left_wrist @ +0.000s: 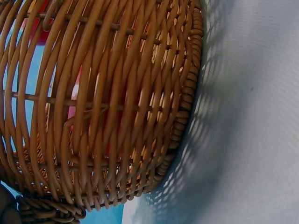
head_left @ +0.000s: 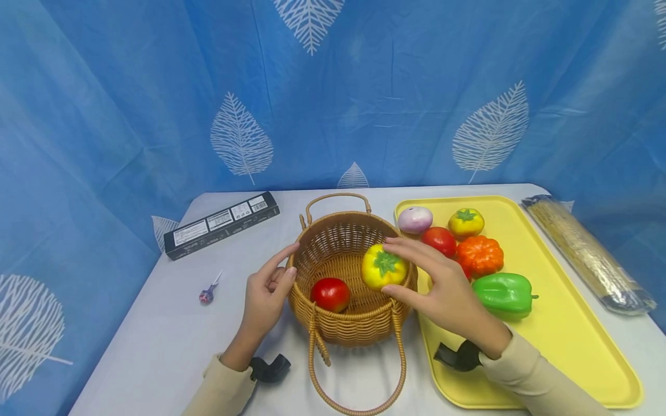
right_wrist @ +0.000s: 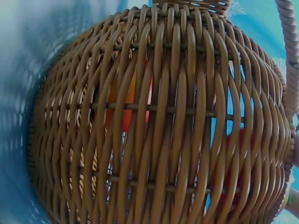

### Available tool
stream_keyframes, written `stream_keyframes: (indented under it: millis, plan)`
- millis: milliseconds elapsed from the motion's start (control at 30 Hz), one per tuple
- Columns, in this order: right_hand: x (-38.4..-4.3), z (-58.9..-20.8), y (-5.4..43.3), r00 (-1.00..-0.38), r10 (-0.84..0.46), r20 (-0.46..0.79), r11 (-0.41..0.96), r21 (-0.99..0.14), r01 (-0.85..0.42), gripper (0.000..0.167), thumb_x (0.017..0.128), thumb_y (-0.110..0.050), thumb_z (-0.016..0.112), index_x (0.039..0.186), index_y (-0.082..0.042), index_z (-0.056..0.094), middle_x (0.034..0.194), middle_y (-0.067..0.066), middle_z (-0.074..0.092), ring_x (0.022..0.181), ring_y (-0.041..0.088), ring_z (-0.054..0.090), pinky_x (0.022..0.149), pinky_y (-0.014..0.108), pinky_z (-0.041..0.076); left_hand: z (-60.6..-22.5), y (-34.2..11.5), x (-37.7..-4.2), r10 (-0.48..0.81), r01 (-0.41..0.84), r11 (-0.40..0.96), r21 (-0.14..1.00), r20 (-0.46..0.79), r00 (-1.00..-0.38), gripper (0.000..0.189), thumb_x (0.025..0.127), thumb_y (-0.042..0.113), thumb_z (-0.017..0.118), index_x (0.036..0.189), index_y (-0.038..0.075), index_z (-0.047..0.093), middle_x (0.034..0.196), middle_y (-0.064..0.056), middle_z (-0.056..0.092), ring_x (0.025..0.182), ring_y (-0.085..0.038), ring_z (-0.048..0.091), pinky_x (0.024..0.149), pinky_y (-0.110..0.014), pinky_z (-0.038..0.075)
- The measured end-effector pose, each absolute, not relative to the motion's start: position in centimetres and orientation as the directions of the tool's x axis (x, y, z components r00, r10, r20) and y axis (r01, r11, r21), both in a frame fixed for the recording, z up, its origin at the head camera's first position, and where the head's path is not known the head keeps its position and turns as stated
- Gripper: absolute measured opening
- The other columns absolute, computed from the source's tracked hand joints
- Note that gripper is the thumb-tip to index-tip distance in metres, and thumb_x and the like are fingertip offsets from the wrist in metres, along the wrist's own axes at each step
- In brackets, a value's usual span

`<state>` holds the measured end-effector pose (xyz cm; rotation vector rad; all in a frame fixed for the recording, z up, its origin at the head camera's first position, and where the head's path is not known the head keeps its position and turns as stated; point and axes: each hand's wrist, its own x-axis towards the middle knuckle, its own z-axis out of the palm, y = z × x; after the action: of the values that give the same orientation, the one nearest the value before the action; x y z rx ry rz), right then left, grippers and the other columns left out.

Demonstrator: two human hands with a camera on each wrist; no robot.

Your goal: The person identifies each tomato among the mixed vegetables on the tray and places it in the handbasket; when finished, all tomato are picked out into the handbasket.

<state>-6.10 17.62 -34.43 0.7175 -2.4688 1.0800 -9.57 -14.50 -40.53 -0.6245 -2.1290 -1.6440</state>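
Observation:
A round wicker basket (head_left: 354, 332) stands upright mid-table, one handle up at the back and the other folded down in front. Inside at its left lies a red toy tomato (head_left: 330, 294), glossy and whole. My left hand (head_left: 264, 297) holds the basket's left rim, index fingertip and thumb right at the edge. Over the basket's right side my right hand (head_left: 439, 286) grips a yellow toy persimmon (head_left: 384, 267) with a green leafy top between thumb and fingers. Both wrist views are filled by the basket's woven wall (left_wrist: 107, 98), with red patches showing through the gaps.
On the right, a yellow tray (head_left: 567, 358) bears an onion (head_left: 414, 219), a tomato (head_left: 439, 241), another persimmon (head_left: 466, 223), an orange pumpkin (head_left: 480, 255) and a green pepper (head_left: 503, 293). Beyond it lies packaged pasta (head_left: 588, 251). A black box (head_left: 221, 225) and lollipop (head_left: 207, 294) lie left.

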Motion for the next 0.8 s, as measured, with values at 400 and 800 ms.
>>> stream_keyframes:
  millis: [400, 800]
  plan:
    - [-6.2, -34.3, 17.9, -0.759, -0.304, 0.576, 0.561, -0.536, -0.632, 0.044, 0.079, -0.015, 0.089, 0.12, -0.022, 0.075, 0.126, -0.003, 0.07, 0.123, 0.019, 0.062, 0.094, 0.019, 0.047, -40.7, -14.5, -9.5, 0.112, 0.554, 0.224, 0.802, 0.544, -0.832, 0.043, 0.095, -0.006, 0.061, 0.137, 0.003, 0.063, 0.056, 0.005, 0.032, 0.049, -0.006, 0.027, 0.042, -0.027, 0.022]
    - [-6.8, -31.4, 22.8, -0.852, -0.152, 0.501, 0.655, -0.595, -0.466, 0.052, 0.08, -0.008, 0.088, 0.128, -0.02, 0.07, 0.117, -0.006, 0.071, 0.103, 0.004, 0.067, 0.088, 0.01, 0.046, -40.5, -14.5, -9.5, 0.115, 0.551, 0.239, 0.8, 0.54, -0.834, 0.043, 0.095, -0.008, 0.061, 0.137, 0.001, 0.063, 0.056, 0.004, 0.032, 0.049, -0.007, 0.027, 0.042, -0.027, 0.023]
